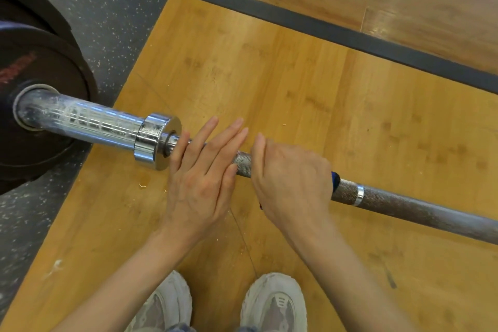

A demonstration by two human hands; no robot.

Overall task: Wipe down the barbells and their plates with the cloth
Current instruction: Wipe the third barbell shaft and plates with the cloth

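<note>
Barbell (404,203) lies on a wooden platform (269,75), running from the black plates (40,94) at my left across to the lower right. My right hand (292,183) curls over the knurled shaft and grips it through a blue cloth (335,179), of which I see only an edge past the knuckles. My left hand (200,172) lies flat on the shaft just beside the chrome collar (156,140), fingers straight and pointing away from me, holding nothing. Both forearms reach in from below, above my pale shoes (273,302). Red lettering on the nearest plate is too blurred for me to read.
</note>
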